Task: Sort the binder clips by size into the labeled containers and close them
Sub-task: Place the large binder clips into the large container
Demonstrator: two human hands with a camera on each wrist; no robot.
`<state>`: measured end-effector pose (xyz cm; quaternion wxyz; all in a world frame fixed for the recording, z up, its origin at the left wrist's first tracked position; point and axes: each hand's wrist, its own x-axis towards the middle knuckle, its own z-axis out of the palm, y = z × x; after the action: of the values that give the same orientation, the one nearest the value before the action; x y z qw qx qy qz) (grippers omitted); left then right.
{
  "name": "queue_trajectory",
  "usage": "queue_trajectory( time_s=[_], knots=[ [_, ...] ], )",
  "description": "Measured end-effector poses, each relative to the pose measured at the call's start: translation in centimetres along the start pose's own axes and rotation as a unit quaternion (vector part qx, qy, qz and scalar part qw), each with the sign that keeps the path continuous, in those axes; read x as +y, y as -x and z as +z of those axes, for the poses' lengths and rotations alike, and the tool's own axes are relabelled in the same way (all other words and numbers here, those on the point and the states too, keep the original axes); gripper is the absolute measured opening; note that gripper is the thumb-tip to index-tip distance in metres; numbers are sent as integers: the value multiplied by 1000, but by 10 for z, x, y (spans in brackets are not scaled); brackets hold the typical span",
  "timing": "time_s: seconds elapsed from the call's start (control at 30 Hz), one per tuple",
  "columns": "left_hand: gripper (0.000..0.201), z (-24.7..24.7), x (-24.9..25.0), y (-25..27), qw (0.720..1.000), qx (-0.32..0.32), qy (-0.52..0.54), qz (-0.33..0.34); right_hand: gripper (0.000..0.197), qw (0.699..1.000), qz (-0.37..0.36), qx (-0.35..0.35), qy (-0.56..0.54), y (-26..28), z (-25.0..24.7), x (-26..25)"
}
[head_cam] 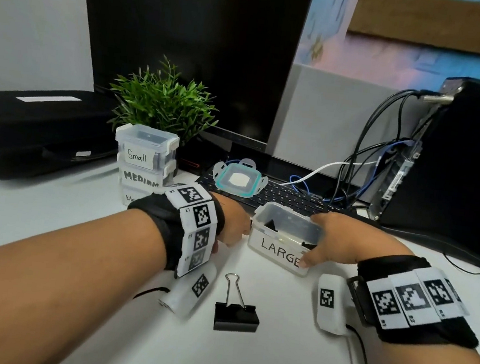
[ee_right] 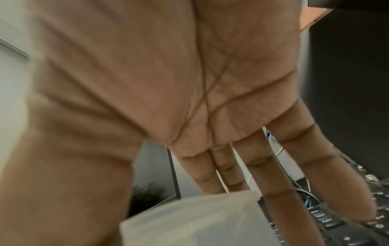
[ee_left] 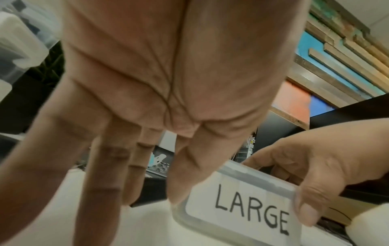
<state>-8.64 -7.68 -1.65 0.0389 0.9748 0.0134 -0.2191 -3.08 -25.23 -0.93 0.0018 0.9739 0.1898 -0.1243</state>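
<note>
Right hand (head_cam: 343, 243) grips the open LARGE container (head_cam: 281, 241), thumb on its labelled front, fingers over the far rim. Left hand (head_cam: 232, 223) sits just beside its left end, fingers relaxed, holding nothing. One binder clip (head_cam: 236, 311) lies on the desk (head_cam: 111, 332) nearer the person, wire handles pointing away. Three closed containers (head_cam: 144, 161) stacked left; one loose lid (head_cam: 237, 180) on the keyboard (head_cam: 288, 200).

Head overview; wrist close-ups underneath palms

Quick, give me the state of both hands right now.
Left hand: open, fingers straight, holding nothing, beside the LARGE container.
Right hand: holds the LARGE container, thumb on its front, fingers over the far rim.
</note>
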Motion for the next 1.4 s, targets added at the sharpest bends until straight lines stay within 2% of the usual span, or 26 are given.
queue_trajectory(
  time_s=[0.1, 0.17, 0.27, 0.4, 0.5, 0.6, 0.7, 0.77, 0.83, 1.03, 1.17, 1.3, 1.33, 1.4],
  knots=[
    [42, -2, -4, -1, 999, 29, 22, 19, 92, 1000, 0, 1, 1, 1, -1, 0],
    [40, -6, -7, 3, 999, 21, 19, 16, 92, 1000, 3, -5, -4, 0, 0, -1],
    [45, -15, -14, 9, 999, -17, 20, 18, 85, 1000, 1, -3, 3, -1, 1, 0],
    [48, -14, -14, 18, 996, -84, 1, 29, 87, 1000, 0, 1, 5, 0, 1, -1],
    [46, -5, 0, 26, 993, -96, -9, 71, 88, 1000, 0, 0, 9, 2, 2, -3],
    [51, 5, 21, 36, 990, -103, -11, 98, 92, 1000, -5, 0, 15, 1, 2, -4],
    [58, 19, 38, 41, 984, -87, -111, 106, 101, 1000, -9, -2, 11, 0, 2, -1],
    [57, 25, 43, 39, 975, -58, -180, 119, 105, 1000, -14, -7, -3, 1, 2, 1],
    [51, 28, 42, 35, 971, -48, -198, 126, 106, 1000, -17, -14, -11, 1, 2, 2],
    [38, 16, 21, 32, 984, -46, -112, 130, 105, 1000, -18, -15, -10, 6, 1, -4],
    [20, -10, 8, 34, 985, -48, 46, 159, 105, 1000, -21, -9, -5, 4, 2, -3],
    [25, -39, 7, 35, 948, 0, 249, 201, 102, 1000, -29, -9, -2, 2, 2, -2],
    [27, -43, 9, 33, 945, 26, 250, 208, 101, 999, -31, -10, -6, 2, 2, -2],
    [33, -49, 12, 25, 957, 108, 178, 199, 100, 999, -29, -8, -21, 3, 2, -3]
  ],
)
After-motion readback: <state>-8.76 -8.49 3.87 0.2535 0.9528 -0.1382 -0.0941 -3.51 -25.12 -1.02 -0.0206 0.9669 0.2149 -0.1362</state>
